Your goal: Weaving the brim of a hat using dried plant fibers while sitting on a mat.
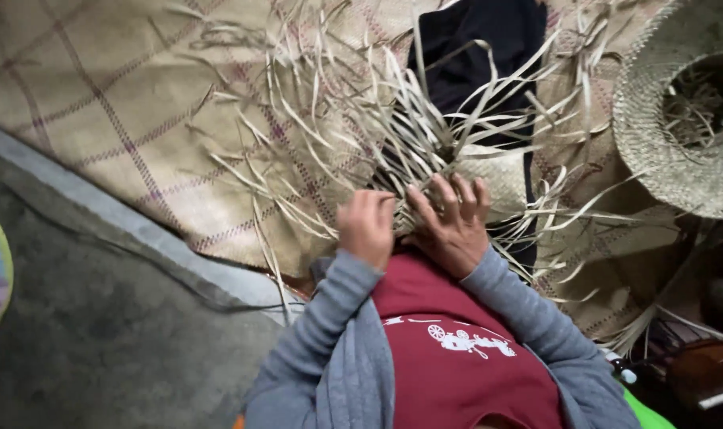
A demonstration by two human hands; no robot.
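Left hand (367, 226) is curled closed, knuckles up, fingers pinching loose straw strips at the near edge of the half-woven straw piece (488, 179). Right hand (453, 222) lies flat just beside it, fingers spread and open, pressing down on the woven part; fingertips point away from the body toward the top of the frame. The two hands are almost touching, both held just above the red shirt (449, 342), with grey sleeves (329, 318) running back to the body.

The woven piece sits in the lap directly past the hands, centre frame. Its woven patch is small and pale, to the right of the right hand's fingers. Unwoven strips (329, 135) fan out from it in all directions, mostly up and to the left, also out to the right. The longest strips run roughly from the hands toward the upper left and straight up, free ends pointing away from the person. A dark cloth (480, 48) lies under the strips, upper centre.

Below everything is a large woven mat (115, 111) with purple check lines, on the floor. A finished straw hat (679, 119) lies upper right, hollow crown facing up, well apart from the hands. Grey concrete floor (83, 334) lower left.
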